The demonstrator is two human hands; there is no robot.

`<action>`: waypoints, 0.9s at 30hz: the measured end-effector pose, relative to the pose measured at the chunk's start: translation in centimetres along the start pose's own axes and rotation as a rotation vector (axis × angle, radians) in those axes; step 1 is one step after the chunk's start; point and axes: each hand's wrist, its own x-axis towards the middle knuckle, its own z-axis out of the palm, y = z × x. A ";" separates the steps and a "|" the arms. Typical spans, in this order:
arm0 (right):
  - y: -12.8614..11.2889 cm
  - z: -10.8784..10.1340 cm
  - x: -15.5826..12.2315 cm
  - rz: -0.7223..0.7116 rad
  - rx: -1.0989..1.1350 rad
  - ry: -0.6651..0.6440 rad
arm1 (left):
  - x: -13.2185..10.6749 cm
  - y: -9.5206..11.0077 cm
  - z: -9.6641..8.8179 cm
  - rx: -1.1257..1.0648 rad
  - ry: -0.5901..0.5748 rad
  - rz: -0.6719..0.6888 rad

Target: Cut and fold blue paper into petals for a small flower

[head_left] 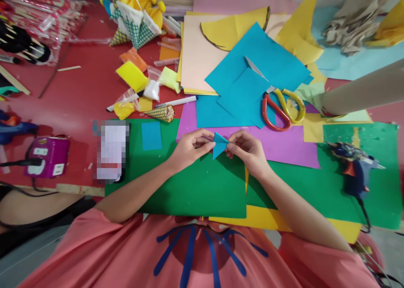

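Observation:
Between my two hands is a small piece of folded blue paper (219, 145), pointed at its lower end and creased near the top. My left hand (194, 147) pinches its left side between thumb and fingers. On the right edge, my right hand (248, 149) grips it the same way. Both hands are above a green sheet (195, 191). A small blue paper square (151, 136) lies flat to the left of my left hand. Scissors (277, 107) with red and yellow handles rest beyond my right hand on larger blue sheets (243, 94).
A glue gun (356, 170) lies at the right, another glue gun (15, 126) at the far left by a purple power socket (47, 157). A phone (112, 151) lies left. A small paper cone (160, 112), clay packets (132, 75) and a purple sheet (290, 147) are beyond.

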 end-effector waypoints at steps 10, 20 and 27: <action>0.1 -0.3 0.0 -0.012 0.038 -0.022 | 0.2 0.0 -0.1 0.019 0.049 0.078; 0.1 -0.2 -0.1 -0.111 0.029 -0.020 | 0.3 0.4 -0.3 0.044 0.038 0.128; -0.2 0.0 -0.4 -0.069 -0.021 -0.014 | 0.3 0.6 -0.3 0.016 0.076 0.112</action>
